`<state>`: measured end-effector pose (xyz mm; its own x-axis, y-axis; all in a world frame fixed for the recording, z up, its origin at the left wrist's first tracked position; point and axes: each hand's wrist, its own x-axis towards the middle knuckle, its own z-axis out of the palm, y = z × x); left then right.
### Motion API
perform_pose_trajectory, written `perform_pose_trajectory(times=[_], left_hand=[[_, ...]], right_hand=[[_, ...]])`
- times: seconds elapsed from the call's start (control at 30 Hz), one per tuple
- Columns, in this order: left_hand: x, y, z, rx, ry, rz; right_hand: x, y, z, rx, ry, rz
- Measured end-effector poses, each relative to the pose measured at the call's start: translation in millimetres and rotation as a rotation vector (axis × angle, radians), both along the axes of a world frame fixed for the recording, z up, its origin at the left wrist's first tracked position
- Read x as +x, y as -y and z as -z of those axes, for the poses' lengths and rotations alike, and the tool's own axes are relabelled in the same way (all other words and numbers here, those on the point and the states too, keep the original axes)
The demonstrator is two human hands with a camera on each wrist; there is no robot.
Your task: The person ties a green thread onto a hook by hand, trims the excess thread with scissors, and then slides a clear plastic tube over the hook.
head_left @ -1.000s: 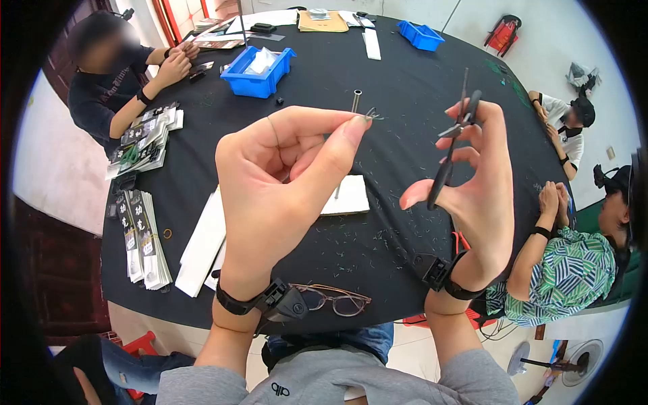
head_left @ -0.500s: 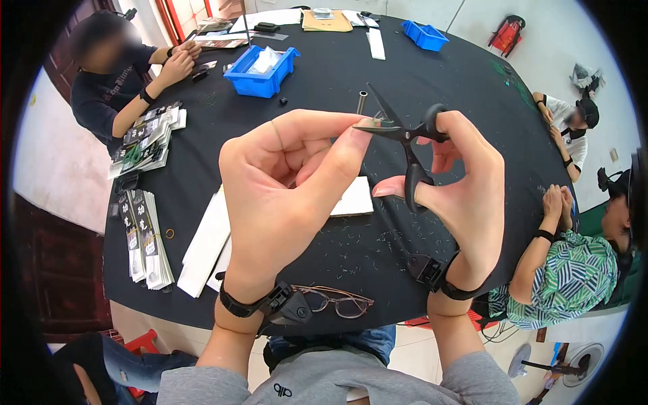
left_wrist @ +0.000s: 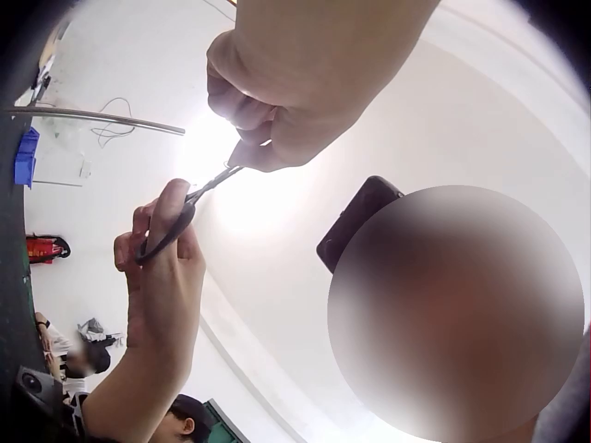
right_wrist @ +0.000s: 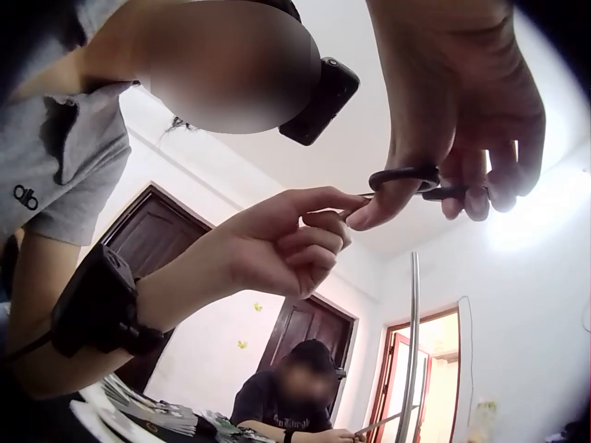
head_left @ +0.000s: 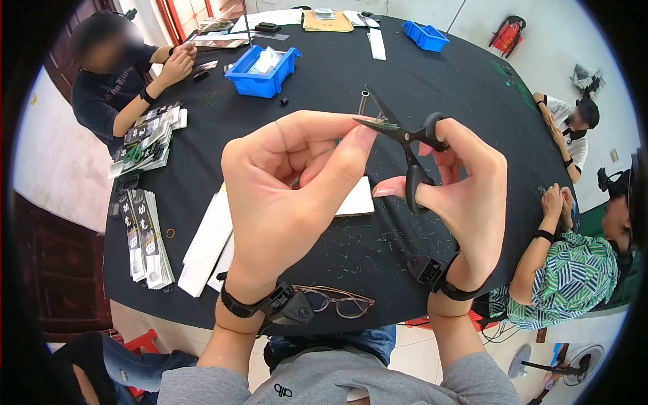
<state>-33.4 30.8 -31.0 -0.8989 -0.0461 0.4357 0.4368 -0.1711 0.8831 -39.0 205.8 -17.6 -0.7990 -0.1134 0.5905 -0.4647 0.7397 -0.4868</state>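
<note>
My left hand (head_left: 290, 175) pinches a small tuft of thin, stiff strands (head_left: 387, 123) between thumb and forefinger, the ends sticking out past the fingertips. What the strands belong to is hidden inside the hand. Black-handled scissors (head_left: 407, 137) are in my right hand (head_left: 469, 179), with its thumb through one loop and a finger through the other. Their blades stand apart, the lower one right at the left fingertips and the tuft between them. In the left wrist view the scissors (left_wrist: 171, 231) reach up to the left fingertips.
Behind the hands rises a thin metal rod (head_left: 363, 102) from a white board (head_left: 354, 197). Eyeglasses (head_left: 347, 306) lie near the front edge. White strips (head_left: 202, 250), packets (head_left: 145, 239) and a blue bin (head_left: 260, 81) stand left. Small clippings dot the black tablecloth (head_left: 344, 260). Other people sit around.
The right hand has brought the scissors left, from upright and apart to the left fingertips, blades spread about the strands. Over the last half second the blades have drawn slightly closer together.
</note>
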Motion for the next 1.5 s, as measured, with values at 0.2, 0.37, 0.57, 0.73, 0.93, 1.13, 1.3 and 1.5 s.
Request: perform_pose_trajectory(times=[0.2, 0.37, 0.57, 0.73, 0.93, 1.13, 1.3, 1.5], left_hand=[[-0.6, 0.6, 0.9, 0.004, 0.003, -0.001], [-2.1, 0.2, 1.8, -0.001, 0.004, 0.001], [-3.4, -2.3, 2.1, 0.039, -0.011, -0.018], [-0.3, -2.8, 0.8, -0.003, -0.014, -0.056], [-1.8, -3.2, 3.2, -0.02, -0.047, -0.093], [-2.7, -4.0, 3.5, -0.032, -0.046, -0.107], [-4.3, -5.3, 4.4, -0.035, -0.048, -0.114], [-2.2, -5.8, 1.9, -0.03, -0.035, -0.093]], right_hand=[[0.5, 1.1, 0.3, -0.001, -0.01, -0.001], [0.6, 0.5, 2.7, 0.01, -0.031, 0.021], [2.9, 1.8, 0.8, 0.026, -0.047, 0.065], [4.0, 3.2, -0.4, 0.013, -0.041, 0.072], [2.2, 2.3, 2.2, 0.045, -0.066, 0.077], [0.4, 1.5, 2.6, 0.047, -0.054, 0.065], [0.1, 4.3, 0.7, 0.027, -0.049, 0.057], [-9.4, -4.3, 13.2, -0.06, 0.047, -0.022]])
